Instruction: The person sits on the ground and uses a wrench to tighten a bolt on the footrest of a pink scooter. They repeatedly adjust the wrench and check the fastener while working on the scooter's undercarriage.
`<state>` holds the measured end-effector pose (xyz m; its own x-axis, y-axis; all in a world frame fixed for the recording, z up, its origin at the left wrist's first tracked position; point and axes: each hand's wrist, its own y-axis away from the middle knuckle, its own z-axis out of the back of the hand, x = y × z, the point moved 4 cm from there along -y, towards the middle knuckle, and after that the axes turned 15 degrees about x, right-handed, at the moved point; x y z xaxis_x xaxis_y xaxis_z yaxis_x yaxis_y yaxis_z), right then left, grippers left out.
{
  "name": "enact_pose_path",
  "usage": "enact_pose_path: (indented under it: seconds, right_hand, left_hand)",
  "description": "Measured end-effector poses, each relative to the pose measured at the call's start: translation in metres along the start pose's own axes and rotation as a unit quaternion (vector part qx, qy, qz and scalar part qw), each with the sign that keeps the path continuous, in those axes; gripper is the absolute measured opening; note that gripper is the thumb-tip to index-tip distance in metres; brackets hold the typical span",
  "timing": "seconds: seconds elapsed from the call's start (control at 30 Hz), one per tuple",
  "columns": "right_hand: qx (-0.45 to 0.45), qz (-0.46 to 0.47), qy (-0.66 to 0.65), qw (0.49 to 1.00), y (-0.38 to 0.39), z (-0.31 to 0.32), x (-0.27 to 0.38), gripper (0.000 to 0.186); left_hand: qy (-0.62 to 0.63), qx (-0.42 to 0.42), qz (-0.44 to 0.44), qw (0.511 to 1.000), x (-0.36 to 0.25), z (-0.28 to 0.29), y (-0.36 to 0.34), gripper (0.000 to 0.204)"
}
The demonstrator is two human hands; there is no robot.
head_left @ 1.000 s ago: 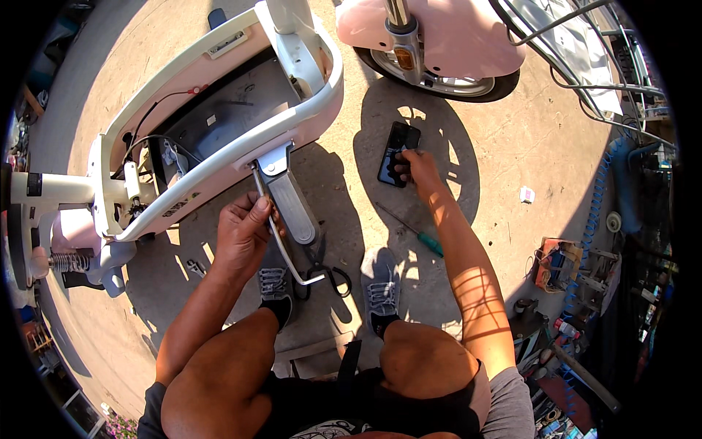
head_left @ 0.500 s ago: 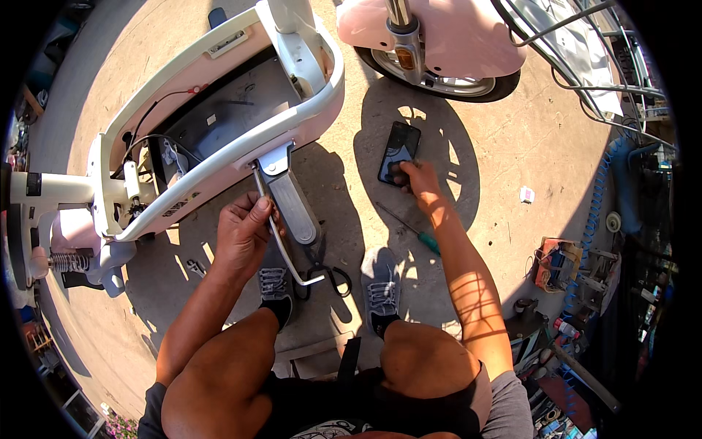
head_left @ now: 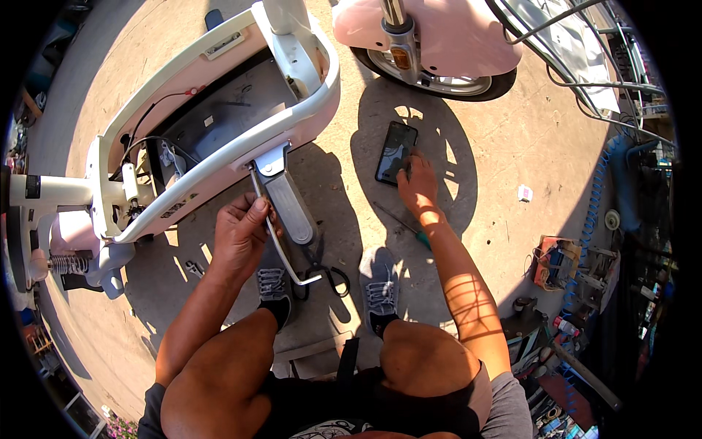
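Observation:
A silver L-shaped hex key (head_left: 273, 228) is pinched between the thumb and fingers of my left hand (head_left: 241, 225). Its long end meets a fastener beside the white hinge bracket (head_left: 271, 162) on the side of a pink and white scooter body (head_left: 292, 121); the short bent end points right. Below the bracket extends a grey footrest (head_left: 289, 208). My right hand (head_left: 419, 184) is at the lower right edge of a black phone (head_left: 395, 146) lying on the ground. Its thumb and fingers are apart, the fingertips partly hidden.
A screwdriver (head_left: 402, 224) with a green handle lies below the phone. Dark-handled scissors (head_left: 338, 282) rest between my shoes. Ahead stands a pink-fendered wheel (head_left: 468, 86), with a wire basket (head_left: 621, 86) to its right. Tools and a blue coiled hose (head_left: 589, 212) crowd the right side.
My right hand has shifted off the phone's screen to its right edge, and its fingers have spread. My left hand and the hex key hold nearly the same place.

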<state>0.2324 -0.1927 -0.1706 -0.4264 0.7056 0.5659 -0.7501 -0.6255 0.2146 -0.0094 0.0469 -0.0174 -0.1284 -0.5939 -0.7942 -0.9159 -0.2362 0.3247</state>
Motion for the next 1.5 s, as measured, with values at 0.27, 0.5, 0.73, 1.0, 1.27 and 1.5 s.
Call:
enact_pose_path:
  seconds: [0.27,0.5,0.73,1.0,1.27,1.5]
  right_hand:
    - [0.049,-0.034,0.112,0.992,-0.018,0.002,0.017,0.044]
    - [0.075,-0.072,0.122,0.987,-0.024,-0.004,0.019,0.05]
    - [0.088,-0.075,0.135,0.984,-0.031,-0.014,0.019,0.052]
    - [0.044,0.057,0.097,0.993,-0.024,-0.017,0.043,0.045]
    - [0.011,0.074,-0.026,0.997,-0.003,-0.022,0.049,0.039]
    - [0.126,-0.004,-0.213,0.969,0.022,-0.022,0.075,0.026]
  left_hand:
    - [0.017,-0.005,-0.006,1.0,0.0,0.002,0.0,0.023]
    - [0.021,0.0,-0.007,1.0,-0.001,0.002,0.0,0.024]
    - [0.015,0.001,-0.005,1.0,-0.001,0.002,-0.001,0.024]
    - [0.018,-0.004,-0.007,1.0,0.0,0.002,0.0,0.024]
    - [0.02,-0.006,-0.009,1.0,0.0,0.003,-0.001,0.023]
    - [0.019,-0.004,-0.005,1.0,0.0,0.003,0.0,0.024]
